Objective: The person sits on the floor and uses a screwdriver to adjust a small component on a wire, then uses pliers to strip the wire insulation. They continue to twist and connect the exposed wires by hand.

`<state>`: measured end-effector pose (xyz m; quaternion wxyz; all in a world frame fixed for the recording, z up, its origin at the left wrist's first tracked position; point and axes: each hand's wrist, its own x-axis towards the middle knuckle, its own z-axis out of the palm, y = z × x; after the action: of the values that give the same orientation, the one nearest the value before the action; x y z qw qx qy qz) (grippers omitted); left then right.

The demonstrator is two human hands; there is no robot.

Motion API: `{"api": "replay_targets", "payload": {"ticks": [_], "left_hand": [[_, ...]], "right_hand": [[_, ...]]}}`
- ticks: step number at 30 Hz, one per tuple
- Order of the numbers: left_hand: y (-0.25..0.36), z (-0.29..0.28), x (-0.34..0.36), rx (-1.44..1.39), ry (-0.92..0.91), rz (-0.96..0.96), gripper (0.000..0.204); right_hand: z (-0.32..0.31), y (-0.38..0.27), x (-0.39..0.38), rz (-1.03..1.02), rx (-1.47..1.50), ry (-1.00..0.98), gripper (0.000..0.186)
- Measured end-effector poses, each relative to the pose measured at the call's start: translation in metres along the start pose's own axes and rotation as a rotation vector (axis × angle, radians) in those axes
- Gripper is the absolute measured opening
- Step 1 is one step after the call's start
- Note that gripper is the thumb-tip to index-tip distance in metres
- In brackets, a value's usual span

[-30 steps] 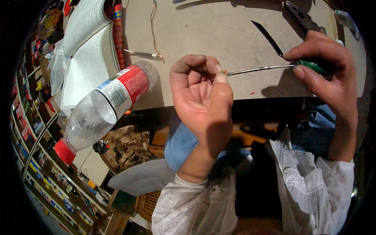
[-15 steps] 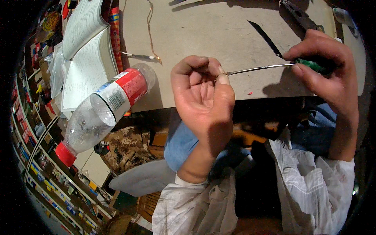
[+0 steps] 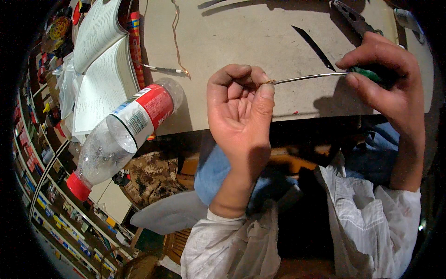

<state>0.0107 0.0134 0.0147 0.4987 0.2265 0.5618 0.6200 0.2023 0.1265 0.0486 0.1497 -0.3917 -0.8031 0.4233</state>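
My right hand (image 3: 388,76) is closed around the green handle of what looks like a screwdriver (image 3: 312,77). Its thin, shiny metal shaft, marked with dark spots, points left toward my other hand. My left hand (image 3: 241,104), palm turned up, pinches a small copper-coloured piece (image 3: 271,82) between thumb and forefinger, right at the shaft's tip. Whether that piece is fixed to the shaft I cannot tell. Most of the handle is hidden inside my right palm. Both hands are above the table's near edge.
Beyond my hands, a dark flat blade (image 3: 313,48) and pliers (image 3: 350,18) lie on the pale table (image 3: 241,37). Left of them is a wire with a bare end (image 3: 169,70). A clear plastic bottle (image 3: 111,144) with a red cap lies beside an open book (image 3: 104,79).
My left thumb has straightened and the left hand has shifted slightly, showing more of the copper-coloured piece at the shaft's tip. My right hand keeps its hold on the handle.
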Motion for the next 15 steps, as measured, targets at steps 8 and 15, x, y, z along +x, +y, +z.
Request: {"api": "replay_targets", "payload": {"ticks": [8,15], "left_hand": [[-0.003,-0.001,0.002,0.007,0.039,0.024,0.035],[-0.005,-0.003,0.004,-0.040,0.049,-0.007,0.032]], "right_hand": [[0.002,-0.011,0.000,0.009,-0.049,0.041,0.019],[0.006,-0.008,0.000,-0.074,-0.024,0.082,0.022]]}}
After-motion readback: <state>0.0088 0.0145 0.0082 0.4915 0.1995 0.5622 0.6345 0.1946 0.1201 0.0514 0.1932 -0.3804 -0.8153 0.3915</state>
